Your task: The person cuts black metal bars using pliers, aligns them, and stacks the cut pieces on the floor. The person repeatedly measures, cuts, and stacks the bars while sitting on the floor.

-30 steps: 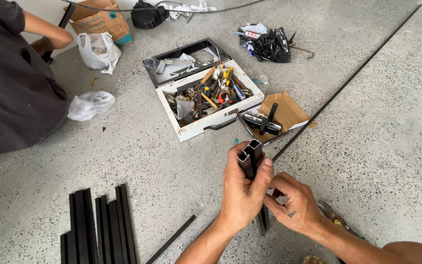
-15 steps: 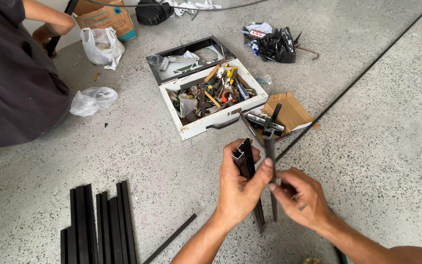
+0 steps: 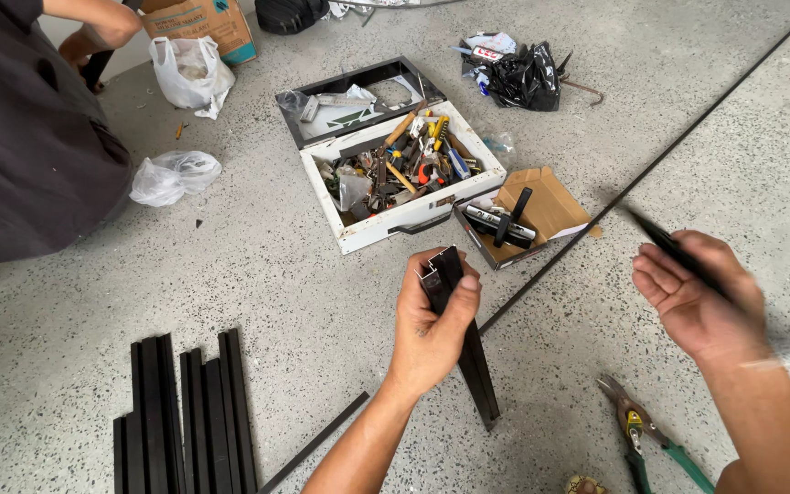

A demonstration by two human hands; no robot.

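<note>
Left hand [image 3: 432, 325] wrapped tight around a short black metal channel [image 3: 464, 343], held upright above the speckled floor [image 3: 258, 274]; right hand [image 3: 697, 297], palm half open, loosely holding a thin black strip [image 3: 665, 242], blurred, beside green-handled snips [image 3: 646, 434]

The channel [image 3: 464, 343] in the left hand [image 3: 430, 320] is black metal, smooth with a dull sheen. The strip [image 3: 674, 249] in the right hand [image 3: 695, 297] is thin and dark, blurred. The floor [image 3: 304, 302] is speckled grey concrete, matt and rough. The toolbox [image 3: 358, 236] looks like white painted metal. The snips [image 3: 646, 439] have green plastic grips. The bags [image 3: 174, 176] are thin clear plastic.
</note>
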